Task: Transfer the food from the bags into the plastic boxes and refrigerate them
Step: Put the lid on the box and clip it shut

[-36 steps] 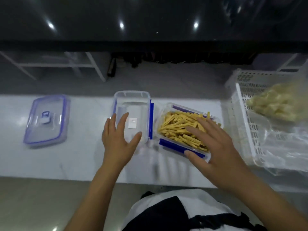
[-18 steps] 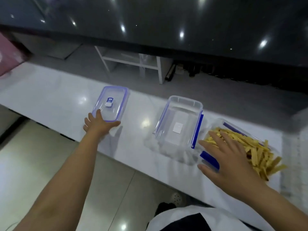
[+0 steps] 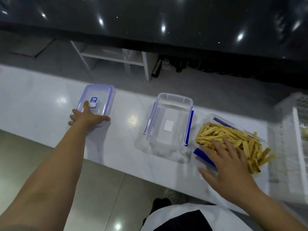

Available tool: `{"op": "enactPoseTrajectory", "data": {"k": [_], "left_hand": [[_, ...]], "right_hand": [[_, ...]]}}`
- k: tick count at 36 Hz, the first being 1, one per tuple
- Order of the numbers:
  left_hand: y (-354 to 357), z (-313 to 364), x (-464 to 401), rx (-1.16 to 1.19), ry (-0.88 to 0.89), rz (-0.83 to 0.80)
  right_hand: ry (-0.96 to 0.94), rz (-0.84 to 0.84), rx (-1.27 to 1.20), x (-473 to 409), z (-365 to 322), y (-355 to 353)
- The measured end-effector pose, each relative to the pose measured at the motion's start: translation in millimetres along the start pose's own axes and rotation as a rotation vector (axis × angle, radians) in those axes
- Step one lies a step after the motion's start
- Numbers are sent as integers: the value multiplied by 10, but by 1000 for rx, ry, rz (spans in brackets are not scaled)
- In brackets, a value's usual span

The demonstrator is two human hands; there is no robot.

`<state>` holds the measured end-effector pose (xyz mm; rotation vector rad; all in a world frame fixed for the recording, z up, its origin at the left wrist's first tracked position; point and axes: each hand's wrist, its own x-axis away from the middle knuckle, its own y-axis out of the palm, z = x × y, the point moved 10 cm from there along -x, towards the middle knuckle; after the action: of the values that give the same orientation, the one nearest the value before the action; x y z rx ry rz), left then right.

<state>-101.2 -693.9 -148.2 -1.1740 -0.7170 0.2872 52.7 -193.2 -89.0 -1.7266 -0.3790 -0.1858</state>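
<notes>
1. Judging progress: roughly a third done. One box (image 3: 233,139) is heaped with yellow food strips (image 3: 231,135), no lid on it yet, blue clips hanging open.
2. Second box (image 3: 170,120) sits empty at 12 o'clock of centre, just left of the full one, nearly touching.
3. Lid (image 3: 96,100) lies flat at 10 o'clock, well apart from both boxes, near the front edge of the worktop (image 3: 41,104).
4. Left hand (image 3: 86,117): grip spread over the lid's near end, thumb hooked at its right corner, fingers on top. Looks like taking hold; lid not visibly lifted.
5. Right hand (image 3: 228,164): flat, fingers straight, resting on the strips and the near rim. Holding nothing, probably steadying or pressing the pile down.
6. Left to do: lid this box, fill the empty one, lid it, move both to the fridge. More pale food shows in the white basket (image 3: 298,130) at 3 o'clock; blurred, can't tell if bagged.
7. Edges: full box sits close to the front edge at 4 o'clock, strips overhang its right rim. Spill risk when the lid presses on.
8. Room: bare worktop between lid and empty box gives a clear sliding path rightward. Basket crowds the right side; little slack there.
</notes>
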Motion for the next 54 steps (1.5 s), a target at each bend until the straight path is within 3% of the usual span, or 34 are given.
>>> {"op": "enactPoseTrajectory", "data": {"k": [7,13,17,19,22,28,35,39,41,45,48,51,54], "left_hand": [[-77,-15,-44,2,15,31],[-210,108,231,-64,70,225],[-324,383,745,33,185,342],[-372,595,1132,153,266,362],[-362,1007,1819,314,432,320],[-133,1780,2990,458,726,195],[142,2232,3574,466,792,133],[243,2320,3689,511,818,-12],[210,2282,3633,662,767,-137],[253,2252,3488,1079,611,-574],[321,2382,3652,1229,642,-910],[403,2461,3813,1294,687,-1015],[490,2538,3905,1362,673,-968]], "right_hand": [[-4,31,-41,52,-64,8],[-16,280,-199,125,-37,-277],[-48,389,-334,136,-43,-521],[-70,399,-486,127,-59,-670],[-65,350,-911,96,-59,-891],[-64,152,-1635,-89,-62,-1082],[14,171,-1836,-24,203,-1118],[29,182,-1826,33,474,-1122],[17,151,-1833,38,623,-1132],[-47,7,-1816,44,829,-1172],[-108,-121,-1760,59,882,-1195],[-65,-94,-1676,48,972,-1223],[28,154,-1395,60,1142,-1364]]}}
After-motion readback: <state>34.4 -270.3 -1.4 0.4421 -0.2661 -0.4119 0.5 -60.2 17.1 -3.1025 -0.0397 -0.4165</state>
